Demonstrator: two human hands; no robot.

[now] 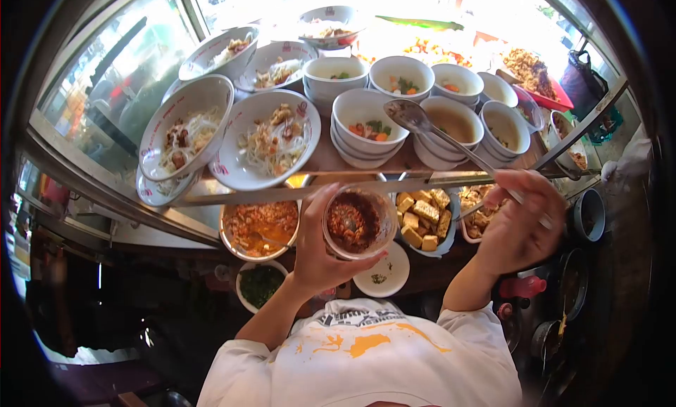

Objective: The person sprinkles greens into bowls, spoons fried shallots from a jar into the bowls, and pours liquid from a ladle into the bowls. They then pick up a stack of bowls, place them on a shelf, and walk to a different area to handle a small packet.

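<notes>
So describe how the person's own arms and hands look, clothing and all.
Both arms are bare from the elbow down. The left hand and right hand wear no gloves, and no rings or watch are visible. Short white sleeves belong to a white shirt with orange splashes and dark lettering near the collar.
</notes>
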